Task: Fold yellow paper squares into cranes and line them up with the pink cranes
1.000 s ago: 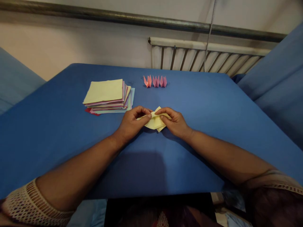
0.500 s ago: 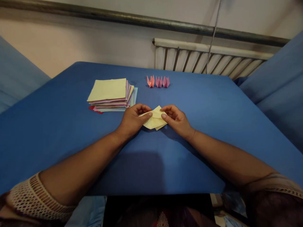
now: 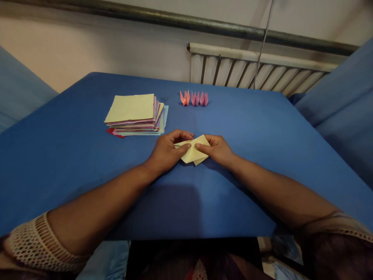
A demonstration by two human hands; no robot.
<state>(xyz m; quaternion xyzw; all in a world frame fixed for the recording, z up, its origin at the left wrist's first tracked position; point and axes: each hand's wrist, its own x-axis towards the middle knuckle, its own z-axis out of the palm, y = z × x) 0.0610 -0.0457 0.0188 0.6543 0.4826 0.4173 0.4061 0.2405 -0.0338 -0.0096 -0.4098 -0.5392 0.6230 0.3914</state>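
A partly folded sheet of pale yellow paper (image 3: pixel 192 154) is held between my two hands, over the middle of the blue table. My left hand (image 3: pixel 169 149) pinches its left side, with the thumb pressed on top and the fingers behind. From the other side, my right hand (image 3: pixel 218 149) grips the paper with its thumb on top; its fingertips are hidden behind the sheet. Both thumb tips almost meet near the paper's centre. One pointed corner sticks up beside the right thumb, and a loose flap shows at the lower edge.
Left of my hands stands a thick stack of coloured paper (image 3: pixel 131 109), yellow on top. Three small folded paper pieces, one orange (image 3: pixel 184 98) and two pinkish purple (image 3: pixel 199 99), stand in a row farther back. A white radiator (image 3: pixel 227 70) is behind the blue table (image 3: pixel 247 128).
My right thumb has moved inward toward the left one. The yellow paper has turned slightly, its upper corner shifting right. My left fingers reach farther across behind it.
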